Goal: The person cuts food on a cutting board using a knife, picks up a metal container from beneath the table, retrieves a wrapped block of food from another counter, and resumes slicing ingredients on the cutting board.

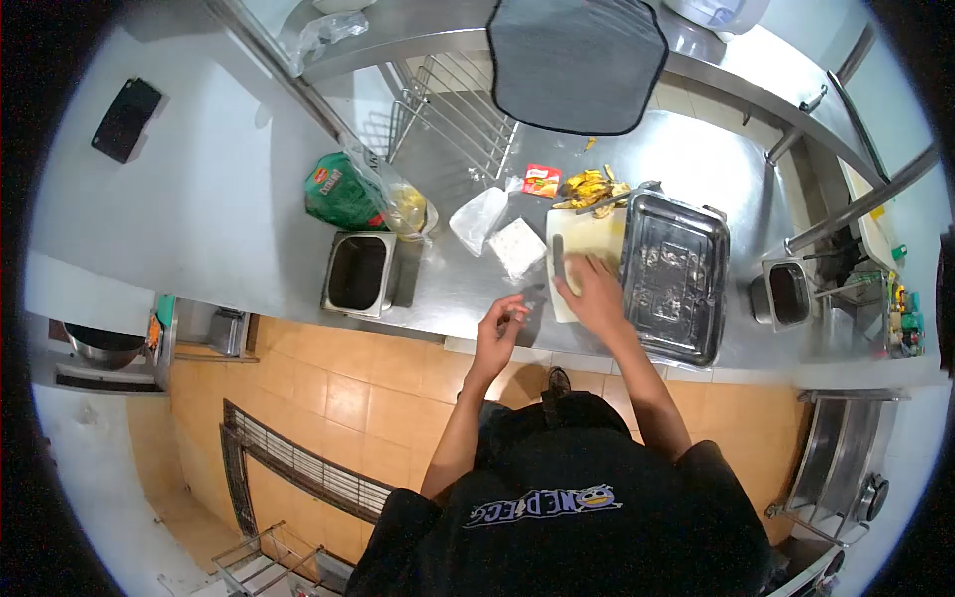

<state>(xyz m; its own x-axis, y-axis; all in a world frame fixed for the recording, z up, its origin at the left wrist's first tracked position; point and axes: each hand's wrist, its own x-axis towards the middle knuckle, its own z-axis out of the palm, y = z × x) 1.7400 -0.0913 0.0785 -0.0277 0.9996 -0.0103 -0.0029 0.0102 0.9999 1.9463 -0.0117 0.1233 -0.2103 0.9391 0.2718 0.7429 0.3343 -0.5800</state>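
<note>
My right hand [595, 291] reaches over the pale cutting board [567, 306], fingers stretched out across it. Its thumb is beside the lower end of a dark-bladed knife [558, 257] on the board's left side; whether they touch is unclear. My left hand [500, 323] hovers at the counter's front edge, left of the board, loosely curled with fingers apart and nothing visible in it. Beyond it lie a white square packet [517, 248] and a white plastic bag [478, 221]. Banana peels [589, 186] are heaped behind the board. Right of the board stands a clear rectangular tray [676, 279].
A red sachet [542, 180] sits near the peels. To the left are a metal container [359, 271], a green bag [340, 192] and a clear plastic bag [406, 209]. Another metal container [788, 293] is at right. A dark grey panel [579, 65] hangs over the counter's back.
</note>
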